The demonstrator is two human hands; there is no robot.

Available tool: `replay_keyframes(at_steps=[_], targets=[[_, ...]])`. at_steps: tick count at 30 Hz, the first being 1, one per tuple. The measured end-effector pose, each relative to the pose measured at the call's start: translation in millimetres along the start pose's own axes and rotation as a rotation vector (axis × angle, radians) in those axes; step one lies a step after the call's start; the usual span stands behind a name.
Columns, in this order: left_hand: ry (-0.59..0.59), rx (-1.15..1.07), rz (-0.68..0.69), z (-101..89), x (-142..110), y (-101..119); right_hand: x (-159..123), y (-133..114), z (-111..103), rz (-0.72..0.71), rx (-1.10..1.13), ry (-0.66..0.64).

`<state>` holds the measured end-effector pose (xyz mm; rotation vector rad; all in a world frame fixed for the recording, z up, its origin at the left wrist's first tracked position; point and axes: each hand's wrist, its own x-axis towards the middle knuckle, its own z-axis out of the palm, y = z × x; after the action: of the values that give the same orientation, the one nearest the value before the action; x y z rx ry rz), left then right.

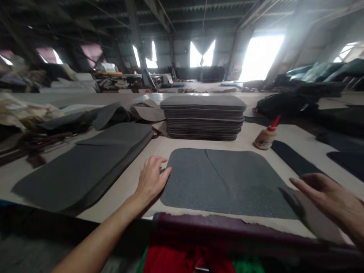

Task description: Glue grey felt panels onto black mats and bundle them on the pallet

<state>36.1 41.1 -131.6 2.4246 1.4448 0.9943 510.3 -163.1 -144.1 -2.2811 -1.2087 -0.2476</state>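
Note:
A grey rounded-corner sheet (193, 178) lies flat on the table, with a thin seam or cord-like line running slantwise across it. At its left edge rests my left hand (153, 176), thumb and fingers apart and the thumb at the sheet's rim. My right hand (327, 197) hovers near the sheet's right end, fingers loosely curved and apart, slightly blurred. Beneath it is a dark blurred shape (292, 201); whether this is a shadow or a flap I cannot tell. A bottle with a red pointed nozzle (265, 138) stands behind the sheet's right corner.
Behind the sheet rises a tall stack of grey pieces (203, 119). A lower stack of larger grey sheets (93, 163) lies at left. A dark strip (298, 157) is at right. Maroon material (199, 227) hangs along the front edge of the table (125, 189).

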Motion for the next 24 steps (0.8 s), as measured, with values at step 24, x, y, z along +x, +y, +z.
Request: replay_keyframes(at_steps=[24], targets=[[-0.358, 0.374, 0.287, 69.8, 22.7, 5.9, 36.6, -114.6, 75.9, -0.268, -0.140, -0.440]])
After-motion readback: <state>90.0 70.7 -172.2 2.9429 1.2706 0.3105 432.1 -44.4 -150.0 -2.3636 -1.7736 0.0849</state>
